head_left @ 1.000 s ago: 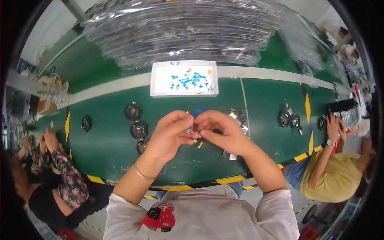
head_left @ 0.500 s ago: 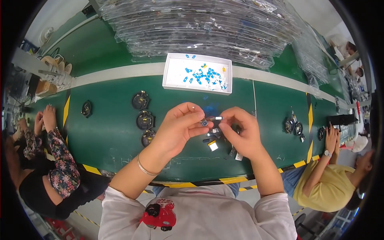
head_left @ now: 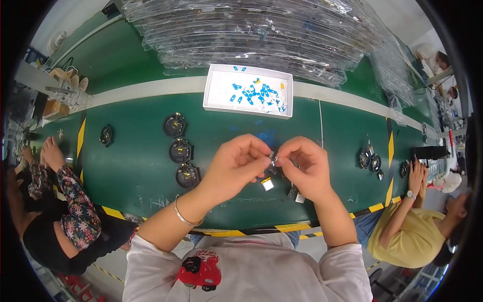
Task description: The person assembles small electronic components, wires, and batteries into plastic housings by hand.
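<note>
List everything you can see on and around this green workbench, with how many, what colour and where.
tray: one, white, far middle of bench, holding small blue pieces
round parts: three, black, in a row left of the hands; one more farther left
small part: one, dark with metal, pinched between both hands
loose bits: a few, pale and dark, on the bench under the hands
part cluster: several, black, right side of bench
plastic sheets: a stack, clear, far side
bench: one, green, yellow-black edge tape
co-workers: floral sleeve at left, yellow shirt at right
bracelet: one, silver, left wrist
left hand: pinching the small part
right hand: pinching it too
</note>
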The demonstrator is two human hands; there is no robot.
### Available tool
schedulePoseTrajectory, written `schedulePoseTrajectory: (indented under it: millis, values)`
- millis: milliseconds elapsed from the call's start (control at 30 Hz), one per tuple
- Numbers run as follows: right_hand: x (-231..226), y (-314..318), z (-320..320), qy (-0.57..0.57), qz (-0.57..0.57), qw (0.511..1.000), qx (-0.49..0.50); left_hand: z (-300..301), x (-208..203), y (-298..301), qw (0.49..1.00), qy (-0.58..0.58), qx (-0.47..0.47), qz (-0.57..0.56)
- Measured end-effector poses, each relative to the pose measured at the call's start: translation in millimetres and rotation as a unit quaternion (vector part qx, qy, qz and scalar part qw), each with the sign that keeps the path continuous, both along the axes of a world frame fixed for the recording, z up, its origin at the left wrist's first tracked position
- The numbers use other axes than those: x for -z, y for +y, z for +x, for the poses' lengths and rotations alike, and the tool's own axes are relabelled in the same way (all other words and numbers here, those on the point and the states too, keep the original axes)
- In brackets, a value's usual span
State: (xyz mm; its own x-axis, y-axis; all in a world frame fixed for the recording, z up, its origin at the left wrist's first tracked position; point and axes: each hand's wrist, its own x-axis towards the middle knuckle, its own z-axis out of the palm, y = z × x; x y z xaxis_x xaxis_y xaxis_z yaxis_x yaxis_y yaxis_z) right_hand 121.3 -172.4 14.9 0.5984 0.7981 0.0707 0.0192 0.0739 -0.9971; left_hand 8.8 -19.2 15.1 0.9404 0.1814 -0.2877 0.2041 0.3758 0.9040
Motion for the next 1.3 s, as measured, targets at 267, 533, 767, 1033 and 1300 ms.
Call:
schedulePoseTrajectory:
  millis: [267, 533, 767, 1033, 1300]
  values:
    - [-2, 3, -4, 0.016, 0.001, 1.0, 0.008, -4, 3, -11, 0.988, -0.054, -0.023, 0.141]
    - [1, 4, -5, 0.068, 0.014, 0.997, 0.029, -4, -4, -13, 0.964, -0.106, -0.053, 0.237]
    - [1, 5, -4, 0.146, 0.038, 0.989, 0.011, -4, -3, -15, 0.951, -0.116, -0.056, 0.282]
    - [1, 1, 2, 0.123, 0.033, 0.991, 0.03, -5, -2, -13, 0.981, -0.106, -0.026, 0.159]
    - [-3, 3, -1, -0.333, 0.041, 0.935, 0.115, -5, 5, -15, 0.988, -0.12, -0.055, 0.079]
